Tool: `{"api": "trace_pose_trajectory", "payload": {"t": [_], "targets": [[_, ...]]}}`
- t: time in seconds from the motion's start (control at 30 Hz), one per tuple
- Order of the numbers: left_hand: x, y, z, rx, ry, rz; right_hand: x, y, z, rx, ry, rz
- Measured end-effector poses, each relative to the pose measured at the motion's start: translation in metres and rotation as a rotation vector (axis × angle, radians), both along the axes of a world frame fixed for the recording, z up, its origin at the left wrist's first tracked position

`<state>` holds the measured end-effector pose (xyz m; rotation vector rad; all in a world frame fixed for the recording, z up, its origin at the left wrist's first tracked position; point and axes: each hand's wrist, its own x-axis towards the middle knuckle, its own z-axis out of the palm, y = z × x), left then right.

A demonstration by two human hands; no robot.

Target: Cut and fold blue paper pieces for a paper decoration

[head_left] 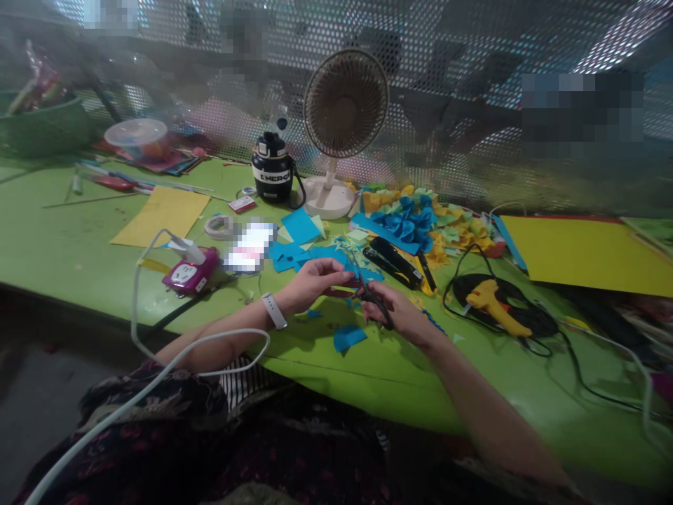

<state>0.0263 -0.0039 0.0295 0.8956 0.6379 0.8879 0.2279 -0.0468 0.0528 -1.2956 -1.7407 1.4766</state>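
Note:
My right hand (395, 311) is closed around the dark handles of a pair of scissors (381, 311), whose blades point up and away over the table. Close beside the blades, my left hand (320, 284) has its fingers pinched together; what lies between them is too small to make out. Below the hands, a blue piece of paper (350, 339) with a curved edge lies flat on the green table (305, 365). Just beyond them are blue paper scraps (315, 257), cut pieces and a black stapler (393, 262).
Paper flowers (407, 221) are heaped behind the stapler. A yellow glue gun (497, 307) with its cable lies right. Left are a phone (251, 247), a tape roll (219, 226) and a magenta power socket (193, 272). A bottle (272, 175) and a fan (347, 105) stand behind.

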Motion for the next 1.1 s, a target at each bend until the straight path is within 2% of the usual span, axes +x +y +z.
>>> {"api": "trace_pose_trajectory", "payload": {"t": [1.1], "targets": [[-0.0007,0.0025,-0.0008,-0.022,-0.045,0.024,-0.0030,-0.0006,-0.0011,-0.002,-0.011,-0.081]]}}
